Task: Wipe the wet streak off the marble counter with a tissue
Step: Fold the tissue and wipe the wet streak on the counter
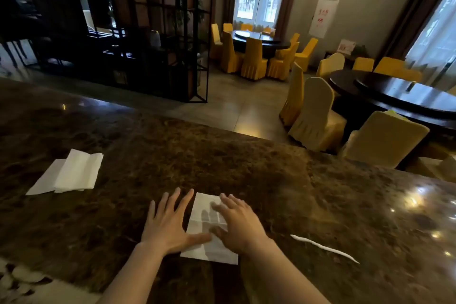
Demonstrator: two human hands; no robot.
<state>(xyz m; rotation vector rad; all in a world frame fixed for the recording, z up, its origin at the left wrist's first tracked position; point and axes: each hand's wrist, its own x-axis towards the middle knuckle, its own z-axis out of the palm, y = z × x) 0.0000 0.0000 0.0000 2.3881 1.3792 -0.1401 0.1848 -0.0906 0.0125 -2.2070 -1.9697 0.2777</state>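
A white tissue (206, 210) lies flat on the brown marble counter (246, 170) near its front edge. My left hand (170, 222) rests flat on the counter with fingers spread, its thumb on the tissue's left side. Over the tissue's right half, my right hand (237, 224) presses down flat, fingers apart. A thin white streak (323, 248) runs diagonally on the counter to the right of my right hand, apart from the tissue.
A small stack of folded white tissues (71, 173) lies on the counter at the left. Beyond the counter's far edge stand yellow-covered chairs (318, 118), dark round tables (394, 96) and a black metal shelf (158, 32).
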